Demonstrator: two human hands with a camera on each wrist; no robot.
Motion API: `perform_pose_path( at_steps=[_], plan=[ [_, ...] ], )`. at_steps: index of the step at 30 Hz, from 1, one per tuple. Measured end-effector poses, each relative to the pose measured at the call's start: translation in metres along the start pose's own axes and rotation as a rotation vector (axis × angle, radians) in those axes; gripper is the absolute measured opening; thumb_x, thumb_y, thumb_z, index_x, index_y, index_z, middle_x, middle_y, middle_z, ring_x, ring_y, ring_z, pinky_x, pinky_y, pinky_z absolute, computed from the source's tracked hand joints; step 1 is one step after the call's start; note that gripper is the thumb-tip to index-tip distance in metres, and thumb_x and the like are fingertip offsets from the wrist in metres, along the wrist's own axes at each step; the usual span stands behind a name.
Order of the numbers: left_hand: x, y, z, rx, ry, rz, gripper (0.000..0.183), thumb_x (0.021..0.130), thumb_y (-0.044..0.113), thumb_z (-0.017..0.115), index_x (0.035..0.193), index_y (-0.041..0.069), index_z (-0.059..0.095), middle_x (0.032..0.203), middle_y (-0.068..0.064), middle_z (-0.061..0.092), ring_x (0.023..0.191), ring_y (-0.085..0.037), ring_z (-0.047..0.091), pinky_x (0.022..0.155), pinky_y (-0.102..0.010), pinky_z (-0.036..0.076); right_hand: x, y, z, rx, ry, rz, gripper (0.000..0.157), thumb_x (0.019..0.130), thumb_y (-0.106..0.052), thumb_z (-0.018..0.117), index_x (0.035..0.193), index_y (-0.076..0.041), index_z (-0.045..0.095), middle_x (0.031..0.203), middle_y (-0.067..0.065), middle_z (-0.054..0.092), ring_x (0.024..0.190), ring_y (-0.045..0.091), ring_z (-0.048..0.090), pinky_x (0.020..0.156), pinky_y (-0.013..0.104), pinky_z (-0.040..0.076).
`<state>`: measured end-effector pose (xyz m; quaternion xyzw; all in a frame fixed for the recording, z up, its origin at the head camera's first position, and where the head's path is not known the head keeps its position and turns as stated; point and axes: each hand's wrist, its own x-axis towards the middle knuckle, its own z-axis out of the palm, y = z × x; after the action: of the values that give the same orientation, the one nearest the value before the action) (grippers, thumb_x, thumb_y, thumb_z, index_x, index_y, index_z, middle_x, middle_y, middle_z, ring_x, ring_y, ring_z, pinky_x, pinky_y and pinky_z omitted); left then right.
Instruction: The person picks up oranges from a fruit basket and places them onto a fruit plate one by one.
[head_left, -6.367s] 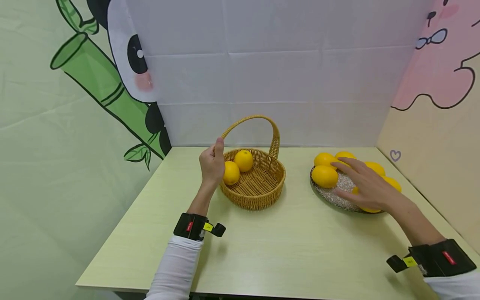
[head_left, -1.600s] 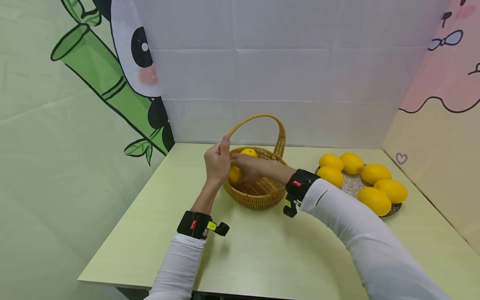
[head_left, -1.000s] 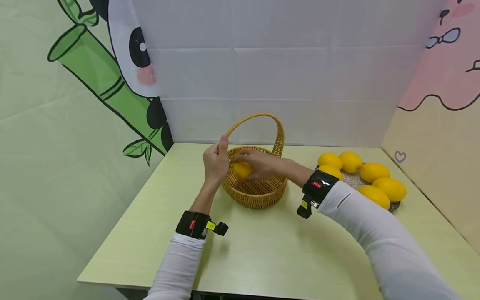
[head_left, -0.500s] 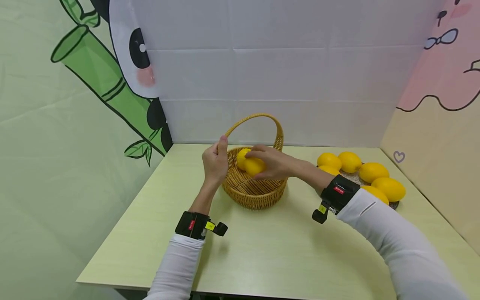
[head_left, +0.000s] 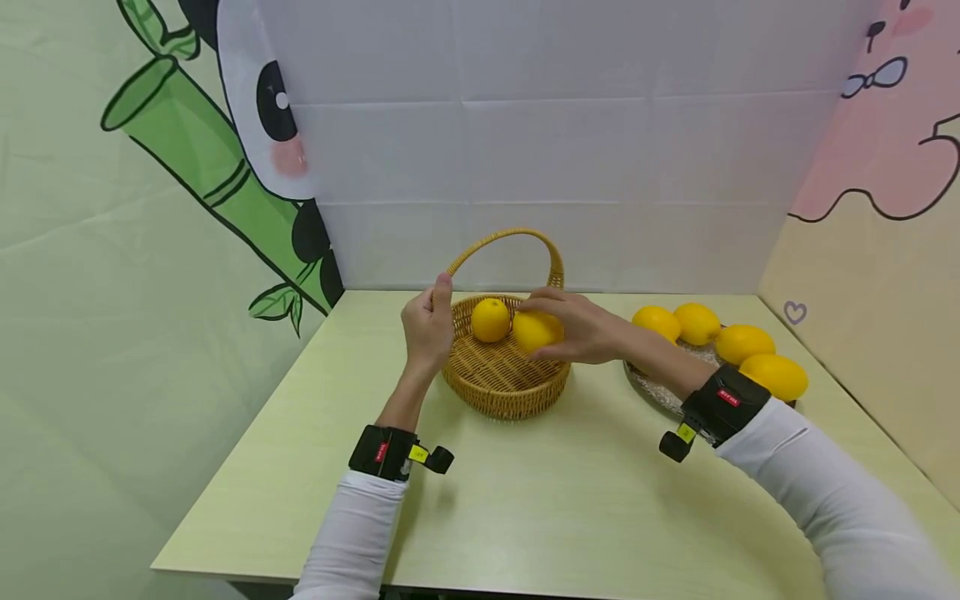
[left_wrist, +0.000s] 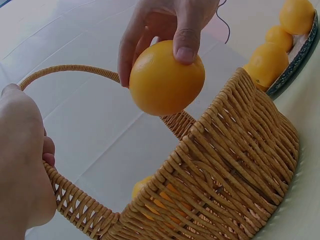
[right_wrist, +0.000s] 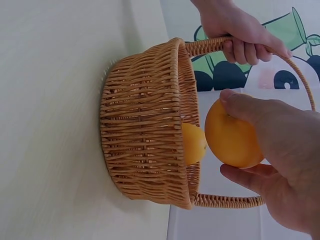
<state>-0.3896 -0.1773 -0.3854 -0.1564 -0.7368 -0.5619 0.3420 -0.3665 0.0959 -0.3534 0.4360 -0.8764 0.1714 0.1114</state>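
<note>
A round wicker basket (head_left: 504, 403) stands on the table, and my left hand (head_left: 428, 329) grips the left side of its arched handle (head_left: 517, 233). My right hand (head_left: 592, 328) holds an orange (head_left: 536, 332) between thumb and fingers over the basket's right side. In the left wrist view this held orange (left_wrist: 167, 80) is above the wicker rim, near the handle's far end. One other orange (head_left: 491, 320) lies inside the basket toward the back; the right wrist view shows part of that orange (right_wrist: 193, 144) behind the rim.
To the right, a speckled plate (head_left: 651, 390) carries several oranges (head_left: 774, 377), partly hidden behind my right forearm. The light wooden table (head_left: 480, 508) meets a grey-white backdrop (head_left: 555, 150) at its far edge. Printed cartoon walls flank both sides.
My right hand has come from the plate into the basket, taken an orange from its left side, and lifted it up and to the right. My left hand keeps its grip on the handle.
</note>
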Motion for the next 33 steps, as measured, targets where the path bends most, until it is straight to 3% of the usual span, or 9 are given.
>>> perform_pose_path(
  at_steps=[11,20,33],
  plan=[
    [0.001,0.001,0.007,0.018,0.007,-0.007,0.062,0.107,0.053,0.046,0.059,0.016,0.033,0.053,0.001,0.028,0.046,-0.013,0.023,0.042,-0.023,0.016,-0.034,0.019,-0.011,0.024,0.138,-0.077,0.071,0.083,-0.029,0.087,0.142,-0.002,0.058,0.143,0.017,0.053,0.128,0.029,0.05,0.099,0.052,0.049],
    [0.002,-0.002,0.014,0.035,0.012,0.028,0.062,0.108,0.05,0.044,0.059,0.015,0.032,0.052,0.0,0.025,0.044,-0.014,0.02,0.042,-0.022,0.014,-0.061,0.031,-0.02,0.053,0.178,-0.036,0.072,0.079,-0.031,0.09,0.139,-0.006,0.06,0.142,0.012,0.053,0.108,0.02,0.057,0.07,0.038,0.058],
    [0.003,-0.004,0.023,0.062,0.04,0.011,0.063,0.108,0.053,0.044,0.058,0.015,0.033,0.053,0.001,0.027,0.045,-0.014,0.022,0.042,-0.023,0.014,-0.098,0.049,-0.037,0.068,0.206,0.069,0.071,0.074,-0.033,0.093,0.136,-0.012,0.063,0.138,0.004,0.054,0.105,0.015,0.055,0.071,0.033,0.058]
  ],
)
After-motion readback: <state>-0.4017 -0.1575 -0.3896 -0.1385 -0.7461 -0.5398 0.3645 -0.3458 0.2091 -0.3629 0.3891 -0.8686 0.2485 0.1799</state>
